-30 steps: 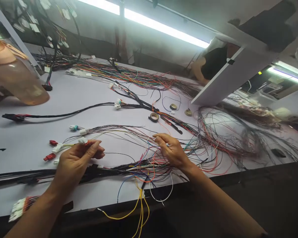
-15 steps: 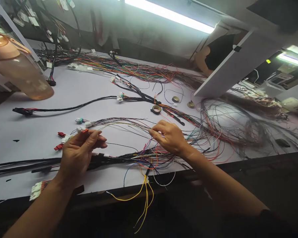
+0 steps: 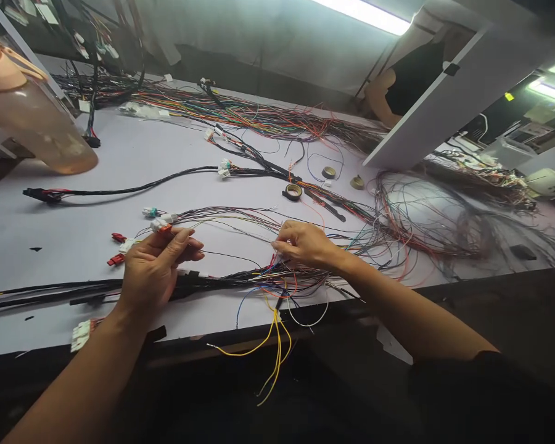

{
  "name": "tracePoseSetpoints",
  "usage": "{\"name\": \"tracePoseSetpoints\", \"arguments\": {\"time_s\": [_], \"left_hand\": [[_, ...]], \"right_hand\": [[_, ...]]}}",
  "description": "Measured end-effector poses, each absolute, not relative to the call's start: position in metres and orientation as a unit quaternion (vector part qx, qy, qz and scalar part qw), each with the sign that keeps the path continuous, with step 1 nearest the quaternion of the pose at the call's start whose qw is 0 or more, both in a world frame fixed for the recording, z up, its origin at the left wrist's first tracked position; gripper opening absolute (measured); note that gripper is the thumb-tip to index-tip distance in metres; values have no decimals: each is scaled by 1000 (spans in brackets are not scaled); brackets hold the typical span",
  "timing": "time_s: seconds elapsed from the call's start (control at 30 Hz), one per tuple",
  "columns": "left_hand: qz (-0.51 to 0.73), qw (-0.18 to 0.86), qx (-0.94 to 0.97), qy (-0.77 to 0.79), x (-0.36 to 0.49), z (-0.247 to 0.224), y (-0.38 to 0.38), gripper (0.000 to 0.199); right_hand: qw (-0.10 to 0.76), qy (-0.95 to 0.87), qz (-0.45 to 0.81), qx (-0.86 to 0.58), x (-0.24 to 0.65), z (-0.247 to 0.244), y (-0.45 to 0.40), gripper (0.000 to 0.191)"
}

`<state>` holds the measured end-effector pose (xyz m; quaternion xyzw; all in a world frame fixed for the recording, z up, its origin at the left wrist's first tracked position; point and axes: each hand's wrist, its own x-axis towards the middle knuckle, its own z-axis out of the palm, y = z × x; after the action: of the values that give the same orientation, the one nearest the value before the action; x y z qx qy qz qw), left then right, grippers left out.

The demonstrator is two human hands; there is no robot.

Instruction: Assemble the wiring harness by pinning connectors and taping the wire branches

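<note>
My left hand (image 3: 155,262) is closed on a white and orange connector (image 3: 160,227), pinched between thumb and fingers. My right hand (image 3: 303,243) is closed too, its thumb and forefinger pinched at thin wires (image 3: 259,234) right of the left hand; which wire it grips is hard to see. Close beyond the left hand are a white and teal connector (image 3: 152,213) and a white one with a bundle of thin wires. Red connectors (image 3: 116,259) lie left of that hand. Under both hands runs a black-wrapped wire harness (image 3: 226,282), with yellow wires (image 3: 277,345) hanging over the table edge.
Another taped harness (image 3: 157,184) lies further back, near rolls of tape (image 3: 292,192). Long loose wires (image 3: 268,120) stretch along the table's rear. A bottle (image 3: 41,117) stands at the left, a white post (image 3: 425,102) at the right. Behind, part of another person's arm (image 3: 380,95) shows.
The view has shifted slightly. My right hand has moved a little left and lower against the wires, its fingers pinched closer. My left hand still holds the connector.
</note>
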<state>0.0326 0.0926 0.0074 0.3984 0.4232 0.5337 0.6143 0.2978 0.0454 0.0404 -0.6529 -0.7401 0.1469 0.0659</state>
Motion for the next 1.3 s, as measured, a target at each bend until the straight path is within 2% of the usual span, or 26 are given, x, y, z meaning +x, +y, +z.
{"name": "tracePoseSetpoints", "arguments": {"time_s": [0.07,0.17,0.23,0.33,0.43,0.6,0.67,0.77,0.83,1.1,1.3], "left_hand": [[533,615,397,424,33,8,92,23],[529,616,402,423,33,8,92,23],[531,616,402,422,32,8,93,21],[534,615,397,423,32,7,94,19],[533,616,397,424,32,6,94,19],[537,606,399,430,33,5,95,21],[542,601,397,433,33,4,96,22],[555,593,387,437,33,2,98,21],[558,588,384,443,33,2,99,21],[552,585,393,446,32,-1,99,21],[561,589,379,441,32,-3,101,19]], "right_hand": [[152,-742,187,-625,307,43,39,22],[269,-705,175,-633,322,43,24,22],[256,-689,162,-658,326,40,12,20],[185,-696,153,-677,318,31,-1,15],[142,-701,92,-692,301,23,0,16],[153,-690,152,-691,293,20,10,9],[224,-658,185,-694,299,20,8,9],[436,-510,280,-687,308,15,2,12],[526,-420,310,-671,312,10,-2,18],[715,-208,330,-580,320,11,-10,37],[786,-141,345,-494,323,14,-23,34]]}}
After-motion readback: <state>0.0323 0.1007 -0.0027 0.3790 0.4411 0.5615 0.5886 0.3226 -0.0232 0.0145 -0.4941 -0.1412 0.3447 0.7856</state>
